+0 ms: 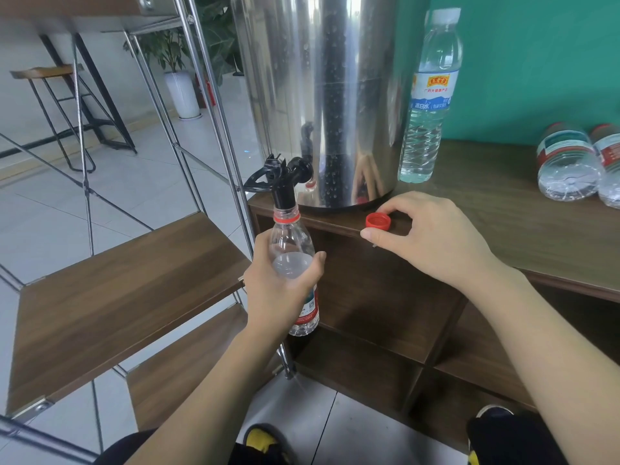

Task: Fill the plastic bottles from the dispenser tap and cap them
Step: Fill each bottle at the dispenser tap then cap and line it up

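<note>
My left hand (280,290) grips a clear plastic bottle (291,243) with a red neck ring, held upright with its open mouth right under the black tap (283,182) of the steel dispenser (322,95). Water stands partway up the bottle. My right hand (432,236) rests on the wooden cabinet top (503,223), thumb and fingers curled around a red cap (378,220) that lies there near the front edge.
A tall full bottle with a white cap (429,95) stands right of the dispenser. Two bottles (570,162) lie on their sides at the far right. A metal-framed shelf with wooden boards (117,297) stands to the left.
</note>
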The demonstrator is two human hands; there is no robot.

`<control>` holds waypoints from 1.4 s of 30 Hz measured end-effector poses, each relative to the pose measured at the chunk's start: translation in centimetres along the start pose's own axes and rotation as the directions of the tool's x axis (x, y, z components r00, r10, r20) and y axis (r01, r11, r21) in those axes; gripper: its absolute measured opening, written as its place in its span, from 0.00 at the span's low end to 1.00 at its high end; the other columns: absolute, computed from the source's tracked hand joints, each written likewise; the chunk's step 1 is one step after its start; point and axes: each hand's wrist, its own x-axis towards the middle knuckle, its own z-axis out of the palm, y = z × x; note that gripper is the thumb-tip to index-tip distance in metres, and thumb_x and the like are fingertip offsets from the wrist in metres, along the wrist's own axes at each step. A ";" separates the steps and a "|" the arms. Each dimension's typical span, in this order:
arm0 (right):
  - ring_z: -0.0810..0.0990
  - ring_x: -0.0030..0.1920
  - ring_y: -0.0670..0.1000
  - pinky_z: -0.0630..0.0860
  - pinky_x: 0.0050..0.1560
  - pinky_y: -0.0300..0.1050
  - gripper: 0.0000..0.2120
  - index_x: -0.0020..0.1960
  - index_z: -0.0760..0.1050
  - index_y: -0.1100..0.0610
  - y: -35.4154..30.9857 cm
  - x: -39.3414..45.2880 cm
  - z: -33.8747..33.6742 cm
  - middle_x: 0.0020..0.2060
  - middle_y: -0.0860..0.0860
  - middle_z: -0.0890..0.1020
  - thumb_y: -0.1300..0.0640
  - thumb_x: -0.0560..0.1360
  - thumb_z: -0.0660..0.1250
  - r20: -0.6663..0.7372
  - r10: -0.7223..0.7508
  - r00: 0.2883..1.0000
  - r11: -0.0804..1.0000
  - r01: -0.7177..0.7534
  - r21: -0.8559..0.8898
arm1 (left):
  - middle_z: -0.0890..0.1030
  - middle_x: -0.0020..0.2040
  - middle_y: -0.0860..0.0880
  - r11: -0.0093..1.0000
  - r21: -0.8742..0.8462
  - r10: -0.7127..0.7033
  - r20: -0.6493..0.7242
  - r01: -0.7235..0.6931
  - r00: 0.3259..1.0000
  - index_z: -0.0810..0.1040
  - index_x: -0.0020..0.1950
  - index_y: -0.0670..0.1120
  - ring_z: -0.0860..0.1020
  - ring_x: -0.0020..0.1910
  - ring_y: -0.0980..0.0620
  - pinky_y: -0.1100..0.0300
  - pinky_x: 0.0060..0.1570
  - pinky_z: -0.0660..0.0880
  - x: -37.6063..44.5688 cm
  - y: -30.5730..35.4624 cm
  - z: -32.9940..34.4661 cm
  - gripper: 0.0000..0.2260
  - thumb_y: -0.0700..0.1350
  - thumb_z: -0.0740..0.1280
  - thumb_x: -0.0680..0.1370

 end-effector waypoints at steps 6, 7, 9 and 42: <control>0.78 0.51 0.46 0.78 0.53 0.50 0.21 0.55 0.81 0.44 0.0 0.0 0.0 0.52 0.41 0.80 0.30 0.72 0.66 -0.003 -0.004 1.000 1.000 0.004 -0.012 | 0.81 0.60 0.53 1.000 -0.003 -0.011 -0.004 0.011 1.000 0.72 0.68 0.49 0.80 0.58 0.54 0.49 0.63 0.78 -0.1 0.4 0.0 0.33 0.60 0.75 0.67; 0.78 0.51 0.46 0.78 0.53 0.50 0.21 0.55 0.81 0.44 0.0 0.0 0.0 0.52 0.41 0.81 0.30 0.72 0.66 -0.004 -0.004 1.000 1.000 0.004 -0.013 | 0.81 0.60 0.53 1.000 -0.002 -0.014 -0.002 0.014 1.000 0.72 0.68 0.49 0.80 0.58 0.54 0.49 0.64 0.78 -0.1 0.5 0.0 0.33 0.60 0.75 0.67; 0.78 0.51 0.46 0.79 0.53 0.50 0.21 0.55 0.81 0.44 0.0 0.0 0.0 0.53 0.41 0.81 0.30 0.72 0.66 -0.005 -0.006 1.000 1.000 0.006 -0.014 | 0.81 0.60 0.53 1.000 0.003 -0.018 -0.001 0.018 1.000 0.72 0.68 0.49 0.80 0.59 0.54 0.49 0.64 0.78 -0.2 0.5 0.0 0.34 0.61 0.75 0.67; 0.78 0.51 0.46 0.78 0.53 0.49 0.20 0.56 0.81 0.45 -0.3 -0.1 -0.2 0.53 0.42 0.81 0.32 0.73 0.67 -0.005 0.001 1.000 1.000 -0.001 -0.014 | 0.80 0.61 0.54 1.000 -0.007 -0.010 0.009 0.010 1.000 0.71 0.69 0.50 0.80 0.59 0.55 0.55 0.62 0.77 0.0 0.2 0.1 0.31 0.55 0.78 0.71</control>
